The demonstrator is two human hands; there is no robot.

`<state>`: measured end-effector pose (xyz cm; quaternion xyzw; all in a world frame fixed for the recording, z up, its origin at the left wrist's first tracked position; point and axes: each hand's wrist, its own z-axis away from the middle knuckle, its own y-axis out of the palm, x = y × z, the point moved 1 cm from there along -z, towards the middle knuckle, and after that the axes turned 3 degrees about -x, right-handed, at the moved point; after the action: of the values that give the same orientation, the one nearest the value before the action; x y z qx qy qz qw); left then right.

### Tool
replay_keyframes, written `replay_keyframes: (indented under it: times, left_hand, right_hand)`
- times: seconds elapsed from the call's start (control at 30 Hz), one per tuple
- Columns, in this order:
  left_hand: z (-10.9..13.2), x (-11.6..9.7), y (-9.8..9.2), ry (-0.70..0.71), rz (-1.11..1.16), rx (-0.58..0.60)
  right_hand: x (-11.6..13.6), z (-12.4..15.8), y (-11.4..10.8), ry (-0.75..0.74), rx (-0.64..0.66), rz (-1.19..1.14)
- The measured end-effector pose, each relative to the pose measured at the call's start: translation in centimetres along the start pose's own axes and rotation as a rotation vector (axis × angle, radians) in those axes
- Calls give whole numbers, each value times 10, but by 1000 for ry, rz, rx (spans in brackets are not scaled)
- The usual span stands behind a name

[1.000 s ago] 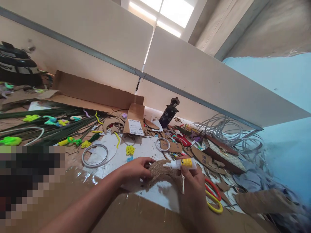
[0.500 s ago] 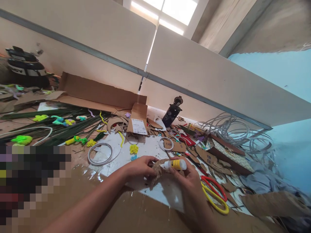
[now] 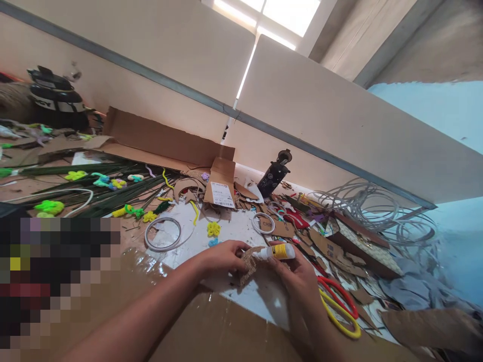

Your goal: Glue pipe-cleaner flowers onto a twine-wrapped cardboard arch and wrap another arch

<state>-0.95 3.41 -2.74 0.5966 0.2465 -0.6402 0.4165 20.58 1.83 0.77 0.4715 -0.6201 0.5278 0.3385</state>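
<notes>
My left hand [image 3: 228,259] grips a curved piece wrapped in brown jute twine [image 3: 248,266], its fingers closed on the left side. In my right hand [image 3: 300,274] is a small white glue bottle [image 3: 281,251] with a yellow label, tilted sideways. Its nozzle points left at the twine-wrapped piece; whether the tip touches it I cannot tell. Both hands are over a white board [image 3: 226,221]. Just beyond them lie a yellow pipe-cleaner flower [image 3: 213,229] and a small blue one [image 3: 213,242].
White rings [image 3: 163,248] [image 3: 263,232] lie behind my hands. Scissors with red and yellow handles [image 3: 341,314] rest at right. Cardboard scraps [image 3: 332,251], a handbag [image 3: 364,246], a black bottle [image 3: 273,178] and an open cardboard box [image 3: 162,146] stand farther back. Wire coils [image 3: 377,206] are at the right.
The view has shifted slightly, so the scene sits a little farther right. Both hands keep their hold, with the glue bottle still pointed at the twine-wrapped piece.
</notes>
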Motion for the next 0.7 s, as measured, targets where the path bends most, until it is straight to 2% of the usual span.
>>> replay_keyframes:
  times: [0.27, 0.5, 0.7]
  left_hand:
    - [-1, -1, -1, -18, -28, 0]
    - [-2, 1, -1, -14, -27, 14]
    - [-2, 2, -1, 1, -16, -15]
  right_hand:
    - [3, 7, 4, -35, -83, 74]
    - [4, 12, 9, 29, -114, -14]
    - [3, 10, 9, -19, -131, -13]
